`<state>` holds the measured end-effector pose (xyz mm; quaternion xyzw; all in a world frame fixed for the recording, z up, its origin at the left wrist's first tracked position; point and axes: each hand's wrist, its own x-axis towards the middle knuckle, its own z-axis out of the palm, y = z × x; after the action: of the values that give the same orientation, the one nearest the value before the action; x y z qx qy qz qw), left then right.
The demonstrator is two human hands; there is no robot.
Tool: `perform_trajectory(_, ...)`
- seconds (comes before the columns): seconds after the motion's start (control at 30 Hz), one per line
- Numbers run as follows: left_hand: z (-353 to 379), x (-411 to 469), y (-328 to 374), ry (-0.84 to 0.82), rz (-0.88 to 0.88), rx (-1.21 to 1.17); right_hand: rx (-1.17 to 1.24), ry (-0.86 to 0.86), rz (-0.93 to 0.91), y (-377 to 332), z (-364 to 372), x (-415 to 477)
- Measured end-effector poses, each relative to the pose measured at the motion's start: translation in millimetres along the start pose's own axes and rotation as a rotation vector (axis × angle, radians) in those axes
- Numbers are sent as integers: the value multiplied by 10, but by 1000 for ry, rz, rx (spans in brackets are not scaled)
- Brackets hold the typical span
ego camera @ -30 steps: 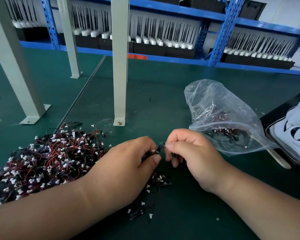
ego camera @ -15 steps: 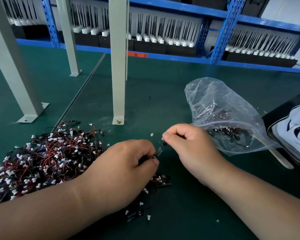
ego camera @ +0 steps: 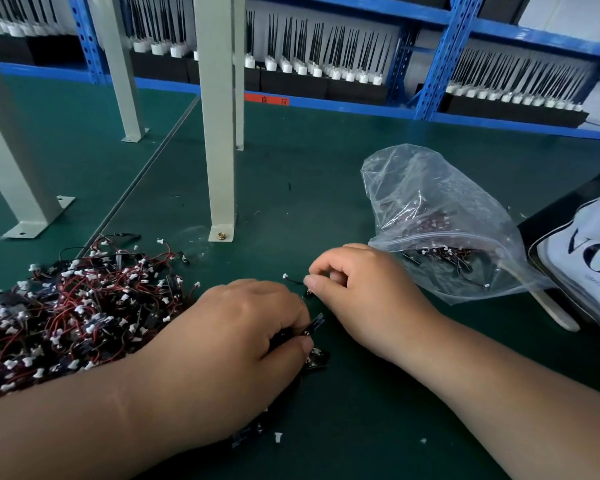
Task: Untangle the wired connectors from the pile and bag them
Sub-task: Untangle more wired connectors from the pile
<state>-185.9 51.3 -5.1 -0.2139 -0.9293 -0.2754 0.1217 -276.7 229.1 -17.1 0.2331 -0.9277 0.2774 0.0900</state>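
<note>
The pile (ego camera: 66,317) is a dense tangle of red and black wires tipped with small white plugs, spread low on the green bench (ego camera: 326,188). Just right of the pile, a small clump (ego camera: 315,323) of dark pieces is gripped in the left hand (ego camera: 243,341). A little farther right of the pile, a single connector (ego camera: 293,279), a thin black wire ending in a white plug, is pinched by the right hand (ego camera: 364,289). Well right of the pile, the clear zip bag (ego camera: 440,202) lies crumpled on its side, with a cluster of the same connectors inside.
</note>
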Motion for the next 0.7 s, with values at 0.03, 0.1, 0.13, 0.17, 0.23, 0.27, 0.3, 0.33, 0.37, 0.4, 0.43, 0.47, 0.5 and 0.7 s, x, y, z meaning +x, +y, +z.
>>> perform_trajectory(0.03,2,2,1,-6,0,0,27,10,4,7,-3,-3)
perform_trajectory(0.1,6,10,3,-11,-7,-4,88,19,12,18,-14,-5)
perform_trajectory(0.13,11,14,2,-9,-12,-8,127,24,8,15,-18,-11)
perform_trajectory(0.17,13,17,0,-5,-17,-11,177,33,-4,8,-21,-20)
perform_trajectory(0.23,22,19,-14,6,-26,-24,274,60,-61,-9,-26,-45)
perform_trajectory(0.27,27,21,-24,13,-33,-37,317,75,-113,-21,-37,-62)
perform_trajectory(0.3,30,25,-32,20,-43,-52,357,79,-181,-34,-52,-80)
perform_trajectory(0.33,32,29,-38,27,-54,-68,387,67,-251,-54,-69,-102)
perform_trajectory(0.37,37,35,-42,35,-64,-80,402,43,-311,-76,-84,-123)
perform_trajectory(0.4,40,39,-48,43,-74,-92,395,15,-352,-91,-89,-140)
perform_trajectory(0.43,45,43,-51,50,-83,-104,371,-3,-376,-94,-88,-152)
perform_trajectory(0.47,48,46,-54,56,-92,-115,342,-12,-385,-95,-82,-157)
perform_trajectory(0.5,50,47,-55,58,-97,-124,322,-13,-381,-97,-75,-158)
perform_trajectory(0.7,34,39,-29,30,-157,-143,454,6,-300,-78,-78,-149)
